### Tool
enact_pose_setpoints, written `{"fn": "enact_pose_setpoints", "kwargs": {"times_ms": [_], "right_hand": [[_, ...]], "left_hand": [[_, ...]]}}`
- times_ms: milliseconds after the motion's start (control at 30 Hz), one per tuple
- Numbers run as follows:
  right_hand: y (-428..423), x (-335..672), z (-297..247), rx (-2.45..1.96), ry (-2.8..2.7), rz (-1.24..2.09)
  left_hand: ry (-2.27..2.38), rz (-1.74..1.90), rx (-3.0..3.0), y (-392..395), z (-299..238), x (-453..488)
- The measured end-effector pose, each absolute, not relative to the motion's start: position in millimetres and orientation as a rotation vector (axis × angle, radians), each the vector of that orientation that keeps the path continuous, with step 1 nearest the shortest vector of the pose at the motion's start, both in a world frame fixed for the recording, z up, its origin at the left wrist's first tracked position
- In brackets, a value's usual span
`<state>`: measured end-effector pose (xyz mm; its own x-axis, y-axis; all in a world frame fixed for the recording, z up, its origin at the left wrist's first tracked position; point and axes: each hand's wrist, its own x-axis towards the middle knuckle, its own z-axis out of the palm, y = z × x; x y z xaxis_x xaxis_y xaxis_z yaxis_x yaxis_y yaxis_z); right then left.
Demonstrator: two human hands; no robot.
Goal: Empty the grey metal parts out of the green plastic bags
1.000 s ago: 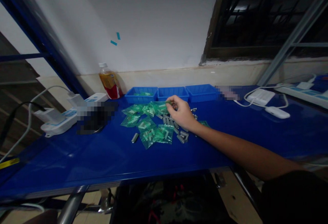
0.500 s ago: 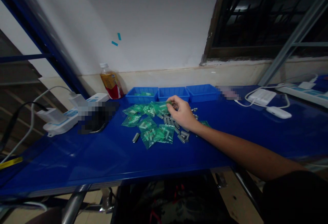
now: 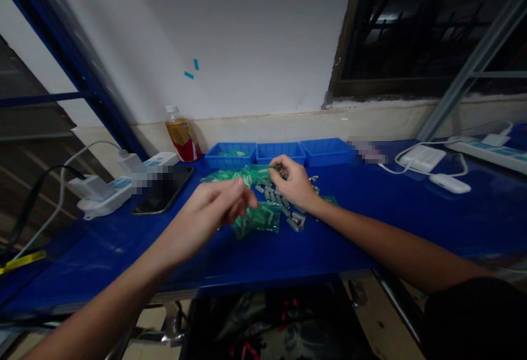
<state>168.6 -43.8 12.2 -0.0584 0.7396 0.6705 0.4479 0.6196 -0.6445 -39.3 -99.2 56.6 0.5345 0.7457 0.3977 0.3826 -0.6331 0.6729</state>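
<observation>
At the back of the pile my right hand [image 3: 294,183] is closed, thumb and fingertips pinching the edge of a green plastic bag [image 3: 258,173]. My left hand [image 3: 222,200] hangs over the front of the pile, slightly blurred, its fingers loosely curled and the thumb apart from them. I see nothing held in it. Beneath it lie more green bags [image 3: 267,216] with small pale pieces inside, partly covered by the hand. Loose silver metal cylinders [image 3: 295,220] are scattered under and in front of my right hand.
Three blue bins stand along the wall; the left bin [image 3: 230,161] contains green bags. A drink bottle [image 3: 182,135], a white power strip [image 3: 105,192] and a phone [image 3: 164,191] are at the left. White chargers and cables [image 3: 424,158] lie on the blue table [image 3: 395,201] at right.
My left hand has come into view from the lower left and now covers part of the bags and the single cylinder there. My right hand keeps its pinch at nearly the same spot.
</observation>
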Motion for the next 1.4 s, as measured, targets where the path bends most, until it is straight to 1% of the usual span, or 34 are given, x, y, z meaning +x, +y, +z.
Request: {"fn": "enact_pose_setpoints", "kwargs": {"times_ms": [133, 200, 300, 367, 400, 467, 533, 600, 633, 700, 767, 833, 900, 1000, 1067, 1133, 1233, 1400], "right_hand": [[-49, 170, 17, -0.848, -1.807, 0.082], [-50, 171, 17, -0.808, -1.862, -0.043], [-48, 173, 14, -0.847, -1.917, -0.174], [-45, 174, 14, -0.923, -1.902, -0.151], [-44, 174, 14, -0.965, -1.882, -0.076], [-41, 174, 16, -1.016, -1.840, 0.230], [-39, 173, 17, -1.013, -1.767, 0.629], [-38, 170, 18, -0.979, -1.652, 0.920], [-38, 169, 17, -0.965, -1.596, 0.988], [-36, 167, 15, -0.949, -1.519, 1.013], [-34, 166, 11, -0.957, -1.505, 0.951], [-34, 168, 9, -1.002, -1.555, 0.789], [-35, 171, 8, -1.039, -1.667, 0.535], [-41, 175, 9, -0.976, -1.882, 0.166], [-44, 175, 9, -0.884, -1.987, 0.040], [-46, 175, 9, -0.830, -2.042, -0.009], [-46, 173, 8, -0.839, -2.079, -0.007], [-42, 173, 5, -0.924, -2.100, 0.000]], "left_hand": [[1.002, 0.624, 1.609, -44, 51, -23], [1.011, 0.539, 1.478, -22, 46, -12], [0.962, 0.744, 1.542, -10, 40, 1], [0.964, 0.984, 1.764, -13, 37, 2], [0.984, 1.102, 1.923, -16, 35, 1], [1.003, 1.247, 2.283, -22, 32, -4], [0.949, 1.249, 2.583, -28, 29, -11], [0.874, 1.209, 2.730, -30, 25, -15], [0.861, 1.202, 2.760, -30, 23, -15], [0.865, 1.179, 2.786, -29, 20, -15], [0.879, 1.125, 2.795, -28, 19, -13], [0.936, 1.075, 2.737, -27, 20, -11], [1.029, 1.049, 2.510, -25, 20, -10], [1.072, 1.044, 1.957, -21, 20, -9], [1.028, 1.061, 1.706, -18, 18, -8], [0.994, 1.077, 1.639, -17, 16, -8], [1.022, 1.118, 1.776, -17, 18, -11], [1.313, 1.468, 2.530, 3, 39, -29]]}}
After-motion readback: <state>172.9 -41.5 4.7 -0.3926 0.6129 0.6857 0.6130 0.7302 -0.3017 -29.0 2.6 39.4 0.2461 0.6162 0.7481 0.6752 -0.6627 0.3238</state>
